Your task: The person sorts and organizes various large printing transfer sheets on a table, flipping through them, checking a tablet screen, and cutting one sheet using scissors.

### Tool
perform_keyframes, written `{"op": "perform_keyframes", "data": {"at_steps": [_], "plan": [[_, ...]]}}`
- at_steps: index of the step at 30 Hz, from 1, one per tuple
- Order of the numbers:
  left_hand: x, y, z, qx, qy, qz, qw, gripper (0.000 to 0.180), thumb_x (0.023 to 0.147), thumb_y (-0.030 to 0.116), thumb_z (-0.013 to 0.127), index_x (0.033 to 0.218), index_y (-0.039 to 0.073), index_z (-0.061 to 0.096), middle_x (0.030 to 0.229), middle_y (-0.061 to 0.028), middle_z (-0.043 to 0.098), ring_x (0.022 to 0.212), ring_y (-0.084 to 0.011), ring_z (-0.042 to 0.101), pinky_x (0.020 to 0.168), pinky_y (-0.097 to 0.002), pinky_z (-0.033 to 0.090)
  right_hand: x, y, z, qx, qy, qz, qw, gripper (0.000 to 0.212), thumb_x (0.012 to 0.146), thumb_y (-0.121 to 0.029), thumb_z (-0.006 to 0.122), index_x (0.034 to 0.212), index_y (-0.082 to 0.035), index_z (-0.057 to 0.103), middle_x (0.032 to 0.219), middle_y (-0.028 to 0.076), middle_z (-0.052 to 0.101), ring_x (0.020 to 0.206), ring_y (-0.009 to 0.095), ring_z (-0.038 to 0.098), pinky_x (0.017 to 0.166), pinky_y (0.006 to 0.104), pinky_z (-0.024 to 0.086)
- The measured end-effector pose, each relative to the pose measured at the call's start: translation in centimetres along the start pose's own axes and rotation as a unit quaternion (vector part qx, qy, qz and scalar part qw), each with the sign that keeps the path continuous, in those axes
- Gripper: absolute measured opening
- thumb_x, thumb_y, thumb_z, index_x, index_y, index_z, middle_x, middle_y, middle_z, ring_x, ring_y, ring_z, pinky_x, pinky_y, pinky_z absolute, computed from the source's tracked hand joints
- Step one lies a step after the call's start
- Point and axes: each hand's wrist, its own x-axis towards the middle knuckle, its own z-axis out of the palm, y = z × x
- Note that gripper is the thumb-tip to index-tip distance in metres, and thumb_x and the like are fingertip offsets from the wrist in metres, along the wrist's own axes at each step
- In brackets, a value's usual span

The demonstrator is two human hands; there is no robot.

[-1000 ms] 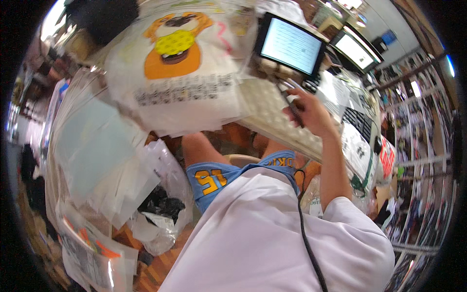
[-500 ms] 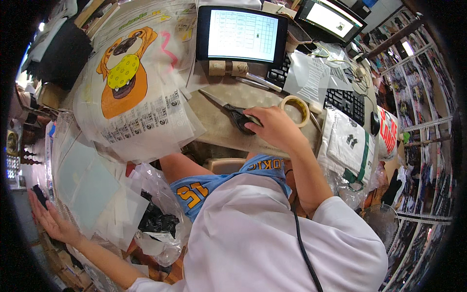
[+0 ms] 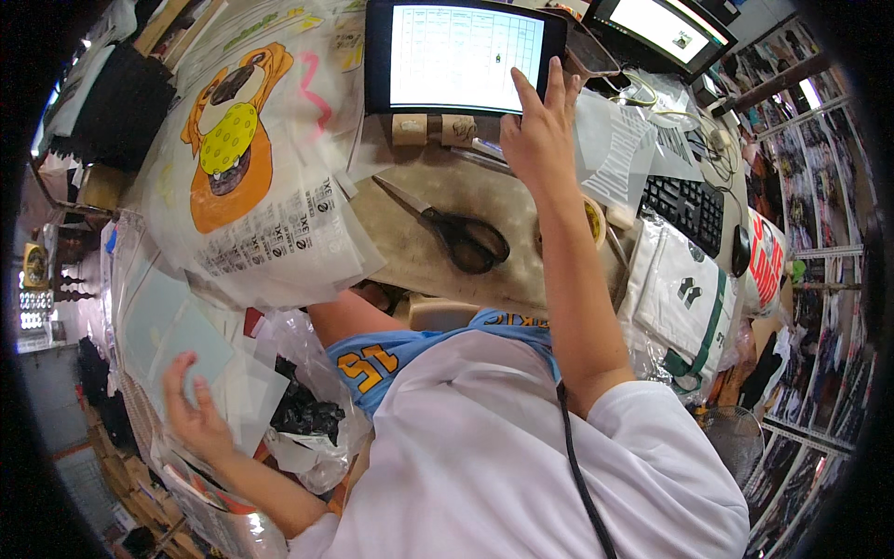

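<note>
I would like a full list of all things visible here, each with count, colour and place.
tablet screen: one, black frame, lit white, top centre
second monitor: one, lit, top right
scissors: one, black handles, on the table centre
tape roll: one, tan, behind the right forearm
keyboard: one, black, right
bagged dog-print shirt: one, orange and yellow print, upper left
folded white shirt: one, green trim, right
clear plastic sheets: several, pale, lower left
left hand: open, on the plastic sheets
right hand: fingers spread, at the tablet's right edge

Single head-worn fisheye view, close above, facing down over the cluttered desk.
</note>
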Motion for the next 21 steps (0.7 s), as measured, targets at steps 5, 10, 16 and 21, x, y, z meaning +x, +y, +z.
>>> {"op": "perform_keyframes", "data": {"at_steps": [5, 10, 16, 21], "plan": [[-7.8, 0.0, 6.4, -0.111, -0.142, -0.155, 0.971, 0.021, 0.087, 0.010, 0.057, 0.104, -0.003, 0.061, 0.097, -0.0135, 0.062, 0.091, -0.0235, 0.060, 0.084, -0.0328, 0.045, 0.4, 0.8, 1.6, 0.063, 0.040, 0.000, 0.997, 0.042, 0.078, -0.015, 0.065, 0.120, -0.014, 0.060, 0.144, 0.022, 0.030, 0.134, 0.050, 0.020, 0.110, 0.0507, 0.024], [-11.7, 0.8, 10.0, -0.150, -0.270, -0.139, 0.941, 0.020, 0.084, 0.007, 0.059, 0.102, -0.002, 0.062, 0.094, -0.0153, 0.063, 0.082, -0.0253, 0.062, 0.077, -0.0336, 0.048, 3.3, 0.3, 2.6, 0.008, 0.070, -0.095, 0.993, 0.038, 0.076, -0.018, 0.071, 0.113, -0.020, 0.065, 0.143, 0.016, 0.034, 0.134, 0.046, 0.023, 0.109, 0.0513, 0.026], [-9.7, 1.7, 10.3, -0.180, -0.236, -0.146, 0.944, 0.020, 0.082, 0.005, 0.060, 0.101, -0.002, 0.061, 0.095, -0.0157, 0.064, 0.083, -0.0252, 0.063, 0.078, -0.0337, 0.048, 6.4, 1.8, 3.6, -0.034, 0.084, -0.143, 0.986, 0.031, 0.078, -0.024, 0.071, 0.109, -0.026, 0.068, 0.145, 0.012, 0.034, 0.136, 0.043, 0.020, 0.111, 0.0508, 0.024], [-7.1, 1.5, 9.6, -0.162, -0.160, -0.086, 0.970, 0.020, 0.082, 0.004, 0.059, 0.101, -0.002, 0.062, 0.098, -0.0149, 0.065, 0.090, -0.0276, 0.062, 0.083, -0.0356, 0.047, 6.7, 1.2, 3.6, -0.007, 0.105, -0.156, 0.982, 0.029, 0.077, -0.023, 0.073, 0.105, -0.026, 0.070, 0.144, 0.012, 0.035, 0.136, 0.042, 0.021, 0.111, 0.0508, 0.023]]}}
